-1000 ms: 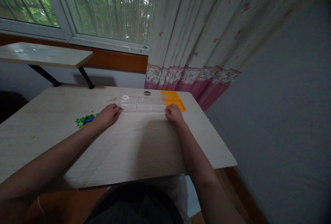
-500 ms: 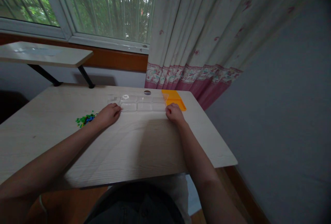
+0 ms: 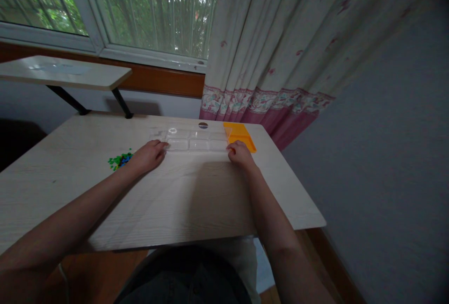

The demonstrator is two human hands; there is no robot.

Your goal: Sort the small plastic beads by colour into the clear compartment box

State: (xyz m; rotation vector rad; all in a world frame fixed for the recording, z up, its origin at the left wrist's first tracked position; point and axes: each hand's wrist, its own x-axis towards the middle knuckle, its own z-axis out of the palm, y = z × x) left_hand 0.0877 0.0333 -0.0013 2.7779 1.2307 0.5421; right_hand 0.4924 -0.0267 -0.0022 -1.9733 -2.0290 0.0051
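Observation:
A clear plastic tray with several compartments (image 3: 199, 144) lies flat near the back of the table. My left hand (image 3: 151, 155) grips its near left corner, fingers closed at the edge. At the near right corner, my right hand (image 3: 241, 153) pinches the tray between curled fingers and thumb. A loose pile of small green, blue, yellow and dark pieces (image 3: 121, 160) lies beside my left wrist, partly hidden by it. Behind my right hand sits a yellow-orange plastic tray (image 3: 242, 131), with the clear tray's right end overlapping it.
The pale wooden table (image 3: 168, 210) has a round dark and silvery disc (image 3: 203, 125) near its back edge. A raised shelf (image 3: 94, 77) on black legs stands at the back left. A curtain (image 3: 252, 75) hangs behind the table, and a wall (image 3: 368, 145) is to the right.
The whole view has shifted a little, so things appear slightly farther right. Both hands remain at the clear tray's near corners, with only slight finger movement.

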